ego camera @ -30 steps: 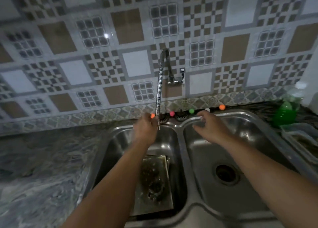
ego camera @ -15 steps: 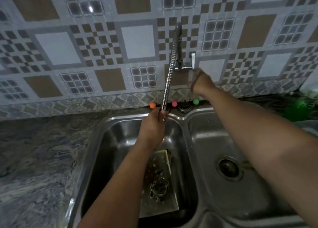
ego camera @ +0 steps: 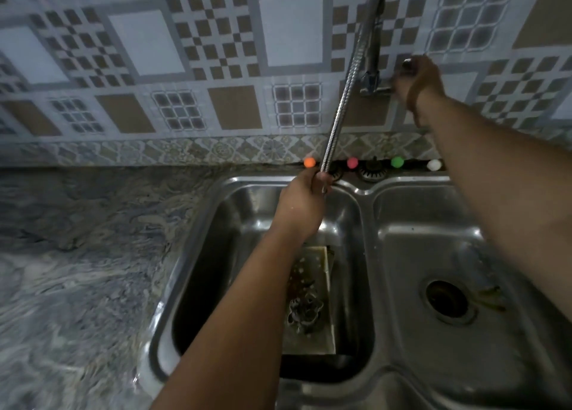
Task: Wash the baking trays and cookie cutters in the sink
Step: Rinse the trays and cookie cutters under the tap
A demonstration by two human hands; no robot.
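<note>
A dirty metal baking tray (ego camera: 312, 341) lies in the left basin of the steel double sink (ego camera: 368, 189). A metal cookie cutter (ego camera: 305, 312) sits on the tray, partly hidden by my left forearm. My left hand (ego camera: 301, 202) grips the lower end of the flexible metal faucet hose (ego camera: 343, 97) above the left basin. My right hand (ego camera: 416, 80) is raised to the wall and holds the tap handle (ego camera: 407, 64).
The right basin has a drain (ego camera: 447, 299) with some scraps beside it. Small coloured balls, orange (ego camera: 309, 162), pink (ego camera: 352, 162), green (ego camera: 397, 162) and white (ego camera: 434, 164), line the sink's back edge. A marbled counter (ego camera: 77, 255) extends left. Patterned tiles cover the wall.
My right hand rose from over the right basin to the tap handle on the wall and now holds it. My left hand keeps hold of the hose end. The view has moved closer.
</note>
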